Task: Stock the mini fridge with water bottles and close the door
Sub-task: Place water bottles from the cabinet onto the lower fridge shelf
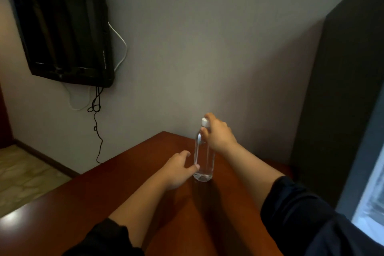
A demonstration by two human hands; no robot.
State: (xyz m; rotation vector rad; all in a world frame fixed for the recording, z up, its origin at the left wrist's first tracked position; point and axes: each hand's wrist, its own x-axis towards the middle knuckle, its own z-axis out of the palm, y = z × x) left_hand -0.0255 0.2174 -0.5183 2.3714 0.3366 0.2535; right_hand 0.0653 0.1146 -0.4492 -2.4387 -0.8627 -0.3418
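Two hands (218, 135) (176, 170) touch the upright water bottle (204, 160).

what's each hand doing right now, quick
Left hand: open, by the lower part of the water bottle, not gripping it.
Right hand: holding the water bottle by its neck.

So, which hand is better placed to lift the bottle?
Right: the right hand has its grip round the neck of the water bottle, under the cap; the left hand is open beside its base.
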